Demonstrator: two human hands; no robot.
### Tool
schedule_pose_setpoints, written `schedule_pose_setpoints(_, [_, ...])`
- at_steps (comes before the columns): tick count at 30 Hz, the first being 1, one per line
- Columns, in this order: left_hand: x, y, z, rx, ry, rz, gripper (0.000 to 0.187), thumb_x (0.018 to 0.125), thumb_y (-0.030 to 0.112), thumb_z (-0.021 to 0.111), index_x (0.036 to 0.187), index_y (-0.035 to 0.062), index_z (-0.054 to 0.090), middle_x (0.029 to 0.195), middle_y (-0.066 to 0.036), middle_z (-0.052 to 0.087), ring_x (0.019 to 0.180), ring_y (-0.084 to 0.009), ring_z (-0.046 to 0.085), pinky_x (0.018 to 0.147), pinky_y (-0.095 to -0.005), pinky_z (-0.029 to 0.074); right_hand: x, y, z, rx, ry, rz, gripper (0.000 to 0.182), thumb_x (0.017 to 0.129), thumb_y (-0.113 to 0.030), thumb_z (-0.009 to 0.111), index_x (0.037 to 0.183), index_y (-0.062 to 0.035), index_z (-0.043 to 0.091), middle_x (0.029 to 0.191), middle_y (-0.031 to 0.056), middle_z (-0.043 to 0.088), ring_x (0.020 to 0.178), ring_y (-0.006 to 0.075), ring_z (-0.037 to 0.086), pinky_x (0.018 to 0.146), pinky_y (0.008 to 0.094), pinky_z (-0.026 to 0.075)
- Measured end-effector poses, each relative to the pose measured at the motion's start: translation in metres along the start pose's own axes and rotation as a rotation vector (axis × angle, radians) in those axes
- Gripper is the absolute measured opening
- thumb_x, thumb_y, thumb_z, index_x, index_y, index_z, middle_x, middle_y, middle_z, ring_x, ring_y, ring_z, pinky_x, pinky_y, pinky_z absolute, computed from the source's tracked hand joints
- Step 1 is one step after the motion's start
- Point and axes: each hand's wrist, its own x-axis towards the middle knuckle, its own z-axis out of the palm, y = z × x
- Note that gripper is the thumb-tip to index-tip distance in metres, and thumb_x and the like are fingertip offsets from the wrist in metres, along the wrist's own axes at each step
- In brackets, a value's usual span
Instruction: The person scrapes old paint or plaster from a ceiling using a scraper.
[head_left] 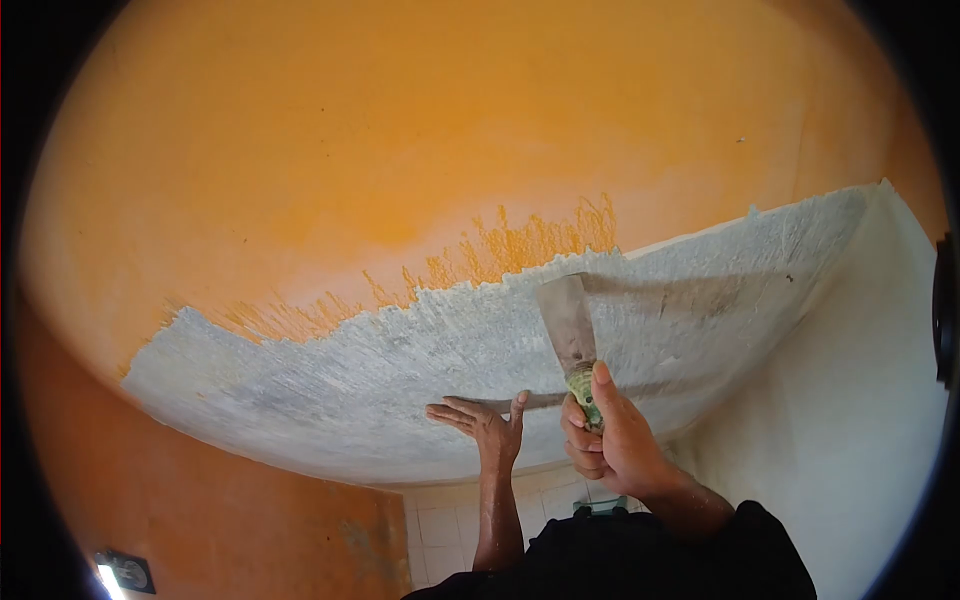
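Observation:
My right hand (622,440) is wrapped round the green, worn handle of a scraper (568,325), thumb lying along the grip. The scraper's flat, dulled metal blade points up, its tip close to the ragged line where orange paint (555,232) meets a bare grey patch (420,345) of wall. To the left and lower, my left hand (490,425) is stretched out against the grey patch, fingers pointing left and thumb up, with nothing in it. Thin scratch marks run through the paint just above the bare edge.
Smooth orange wall (330,120) spreads above the bare patch. A pale wall (800,430) stands at the right, with a dark object (944,310) at its far edge. Below lie light floor tiles (437,525) and another orange wall (250,520). A bright light (110,580) shows at lower left.

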Motion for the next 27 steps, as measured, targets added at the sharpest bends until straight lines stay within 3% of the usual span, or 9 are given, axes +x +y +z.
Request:
schedule_pose_setpoints(12, [0.001,-0.004,0.002,-0.012,0.054,0.076,0.128,0.077,0.062,0.063,0.134,-0.0078,-0.029,0.129,-0.046,-0.034,0.122,-0.0603,-0.031,0.095,-0.0735,-0.01,0.008,-0.019,0.021,0.004,-0.094,-0.085,0.057,0.094,-0.063,0.024,0.077,-0.0112,0.042,0.054,-0.0046,0.03,0.038,0.0051,0.021,0.035,0.0227,0.016])
schedule_pose_setpoints(15, [0.002,-0.001,-0.001,0.016,0.025,0.017,0.128,0.077,0.062,0.062,0.134,-0.0082,-0.028,0.129,-0.046,-0.034,0.122,-0.0608,-0.031,0.095,-0.0733,-0.009,0.009,0.015,0.002,-0.004,-0.023,0.049,0.059,0.092,-0.067,0.024,0.075,-0.0123,0.04,0.053,-0.0042,0.027,0.04,0.0058,0.019,0.036,0.0234,0.014])
schedule_pose_setpoints(18, [0.001,-0.004,0.002,-0.053,0.044,0.028,0.128,0.077,0.06,0.064,0.135,-0.0087,-0.027,0.13,-0.046,-0.033,0.122,-0.0608,-0.031,0.095,-0.0732,-0.009,0.009,0.003,0.022,0.072,-0.085,0.089,0.059,0.091,-0.068,0.024,0.076,-0.0127,0.04,0.053,-0.0042,0.027,0.04,0.0055,0.019,0.036,0.0234,0.014])
schedule_pose_setpoints(27, [-0.001,-0.013,0.009,-0.054,0.061,0.053,0.129,0.076,0.06,0.066,0.135,-0.006,-0.028,0.13,-0.044,-0.035,0.121,-0.0612,-0.031,0.093,-0.0747,-0.01,0.02,0.02,0.026,-0.085,-0.031,-0.079,0.059,0.091,-0.067,0.024,0.076,-0.0131,0.041,0.053,-0.0049,0.029,0.039,0.0051,0.02,0.035,0.0231,0.016])
